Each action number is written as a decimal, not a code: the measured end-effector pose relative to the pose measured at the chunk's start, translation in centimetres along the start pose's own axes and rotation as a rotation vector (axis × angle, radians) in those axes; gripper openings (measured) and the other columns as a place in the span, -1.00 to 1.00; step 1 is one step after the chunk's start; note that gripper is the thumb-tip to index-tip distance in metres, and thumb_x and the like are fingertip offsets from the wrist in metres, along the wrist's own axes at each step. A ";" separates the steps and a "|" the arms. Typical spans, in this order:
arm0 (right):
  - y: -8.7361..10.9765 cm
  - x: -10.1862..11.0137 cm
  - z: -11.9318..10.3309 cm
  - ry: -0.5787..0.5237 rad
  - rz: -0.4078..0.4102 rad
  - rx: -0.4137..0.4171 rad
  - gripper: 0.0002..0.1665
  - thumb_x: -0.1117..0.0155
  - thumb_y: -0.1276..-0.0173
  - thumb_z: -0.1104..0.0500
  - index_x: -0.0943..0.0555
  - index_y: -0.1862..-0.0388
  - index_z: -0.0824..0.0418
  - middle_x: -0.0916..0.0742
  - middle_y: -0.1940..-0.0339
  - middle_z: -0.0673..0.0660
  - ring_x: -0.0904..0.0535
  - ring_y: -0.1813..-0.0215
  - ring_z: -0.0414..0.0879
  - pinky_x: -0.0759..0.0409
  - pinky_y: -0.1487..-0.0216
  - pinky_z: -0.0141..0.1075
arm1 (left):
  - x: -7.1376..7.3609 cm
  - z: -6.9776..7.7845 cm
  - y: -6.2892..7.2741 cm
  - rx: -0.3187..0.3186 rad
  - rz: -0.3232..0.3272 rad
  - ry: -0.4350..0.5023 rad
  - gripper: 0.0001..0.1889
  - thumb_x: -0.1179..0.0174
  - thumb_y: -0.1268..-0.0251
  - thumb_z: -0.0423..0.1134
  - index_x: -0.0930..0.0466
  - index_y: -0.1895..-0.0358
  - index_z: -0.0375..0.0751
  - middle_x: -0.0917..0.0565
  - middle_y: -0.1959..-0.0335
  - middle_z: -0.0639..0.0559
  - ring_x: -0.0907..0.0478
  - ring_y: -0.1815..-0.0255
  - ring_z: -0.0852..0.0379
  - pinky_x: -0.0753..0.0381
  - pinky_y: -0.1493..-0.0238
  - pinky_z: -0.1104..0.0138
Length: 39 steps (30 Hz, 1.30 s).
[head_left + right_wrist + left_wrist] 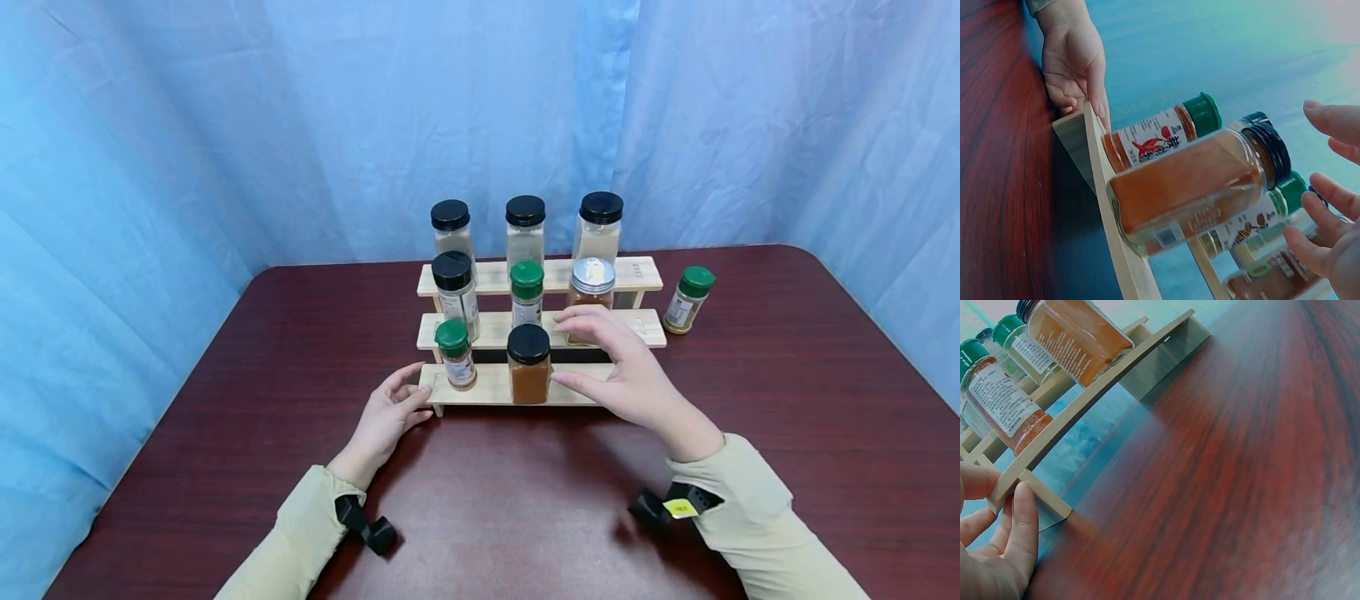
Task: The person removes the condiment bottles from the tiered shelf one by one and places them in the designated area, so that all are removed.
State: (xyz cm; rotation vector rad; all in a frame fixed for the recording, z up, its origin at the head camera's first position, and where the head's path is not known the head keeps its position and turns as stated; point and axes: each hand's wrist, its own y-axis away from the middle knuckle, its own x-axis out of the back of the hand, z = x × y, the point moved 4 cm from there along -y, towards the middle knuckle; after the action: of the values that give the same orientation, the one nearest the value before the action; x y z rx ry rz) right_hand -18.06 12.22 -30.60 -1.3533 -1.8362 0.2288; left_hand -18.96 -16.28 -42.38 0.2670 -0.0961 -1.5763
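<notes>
Jar with brown filling seems glass, so slippery and breakable; hold its middle. Right hand is spread beside it; left hand pinches 3-step rack.

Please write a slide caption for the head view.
Left hand holds a three-tier wooden spice rack, right hand open beside a black-lidded spice jar.

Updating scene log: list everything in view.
Table: 1, maroon, under rack
Rack: 1, pale wood, on table
Black-lidded jars: 5, top tier (three), middle left, bottom centre
Green-lidded jars: 3, middle centre, bottom left, right of rack
Silver-lidded jar: 1, middle right
Curtain: count unclear, blue, behind table
Cameras: 2, black, wrists
Label: 1, yellow, right camera
Sleeves: 2, pale, forearms
Left hand: 1, gripping rack's left end
Right hand: 1, beside bottom centre jar
</notes>
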 end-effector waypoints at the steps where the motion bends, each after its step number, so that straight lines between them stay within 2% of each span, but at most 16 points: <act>1: -0.1 -0.2 0.0 0.000 -0.001 0.002 -0.43 -0.45 0.02 0.46 -0.53 -0.03 0.30 -0.56 -0.10 0.21 -0.40 -0.14 -0.31 -0.42 -0.17 -0.55 | 0.0 0.0 0.0 -0.001 0.000 0.000 -0.47 -0.03 -0.36 -0.47 -0.19 -0.38 -0.30 -0.51 0.45 0.17 -0.50 0.44 0.35 -0.61 0.35 0.52; 6: -0.6 -1.0 0.2 0.004 -0.013 0.000 -0.42 -0.47 0.01 0.41 -0.53 -0.05 0.27 -0.54 -0.15 0.19 -0.40 -0.19 -0.20 -0.36 -0.19 -0.56 | 0.0 -0.1 -0.1 -0.007 -0.003 0.002 -0.46 -0.02 -0.35 -0.48 -0.18 -0.38 -0.30 -0.51 0.46 0.18 -0.49 0.44 0.35 -0.61 0.35 0.52; 11: -0.7 -1.6 0.6 0.012 -0.042 -0.041 -0.43 -0.49 -0.02 0.35 -0.54 -0.06 0.22 -0.50 -0.21 0.17 -0.38 -0.24 -0.06 -0.35 -0.22 -0.51 | -0.2 0.0 -0.1 -0.007 -0.007 0.002 -0.46 -0.02 -0.36 -0.48 -0.18 -0.38 -0.30 -0.51 0.46 0.18 -0.49 0.44 0.35 -0.61 0.35 0.52; 17: -0.7 -2.3 1.0 0.017 -0.104 -0.111 -0.40 -0.49 -0.05 0.28 -0.52 -0.12 0.18 -0.45 -0.27 0.15 -0.35 -0.29 0.00 -0.41 -0.27 -0.11 | 0.0 0.0 0.0 -0.005 0.005 -0.011 -0.46 -0.03 -0.35 -0.47 -0.19 -0.38 -0.30 -0.52 0.44 0.17 -0.50 0.44 0.35 -0.61 0.36 0.52; 20: -0.7 -2.7 1.2 0.013 -0.134 -0.125 -0.39 -0.49 -0.06 0.25 -0.51 -0.13 0.17 -0.44 -0.28 0.14 -0.34 -0.29 0.00 -0.40 -0.27 -0.01 | 0.1 0.0 0.1 -0.003 0.010 -0.014 -0.46 -0.03 -0.35 -0.47 -0.19 -0.38 -0.30 -0.52 0.44 0.17 -0.50 0.43 0.35 -0.61 0.36 0.52; 25: -0.6 -3.3 1.5 -0.020 -0.152 -0.133 -0.37 -0.48 -0.07 0.27 -0.49 -0.15 0.21 -0.43 -0.27 0.18 -0.35 -0.29 0.03 -0.45 -0.26 0.00 | 0.1 0.0 0.1 0.001 0.002 -0.010 -0.46 -0.03 -0.36 -0.47 -0.18 -0.39 -0.29 -0.51 0.44 0.18 -0.49 0.43 0.35 -0.61 0.35 0.52; 31: -0.2 -3.9 2.2 -0.048 -0.171 -0.184 -0.30 -0.45 -0.09 0.30 -0.40 -0.22 0.18 -0.45 -0.26 0.21 -0.39 -0.26 0.07 -0.53 -0.18 -0.02 | 0.0 0.0 0.2 -0.001 -0.005 -0.009 -0.46 -0.02 -0.36 -0.47 -0.17 -0.39 -0.29 -0.51 0.45 0.18 -0.49 0.44 0.35 -0.60 0.36 0.53; 39: -0.1 -4.1 2.6 -0.047 -0.177 -0.148 -0.30 -0.42 -0.12 0.34 -0.36 -0.24 0.19 -0.51 -0.17 0.21 -0.48 -0.18 0.05 -0.56 -0.15 -0.08 | -0.1 0.1 0.2 -0.001 -0.006 0.003 -0.46 -0.01 -0.36 -0.48 -0.17 -0.39 -0.30 -0.52 0.45 0.20 -0.49 0.44 0.36 -0.60 0.35 0.53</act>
State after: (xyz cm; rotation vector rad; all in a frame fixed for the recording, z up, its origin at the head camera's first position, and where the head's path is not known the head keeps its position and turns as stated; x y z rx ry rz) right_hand -19.63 9.50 -34.26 -1.2835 -2.0322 0.0329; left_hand -18.75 -16.17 -42.16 0.2693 -0.0926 -1.5821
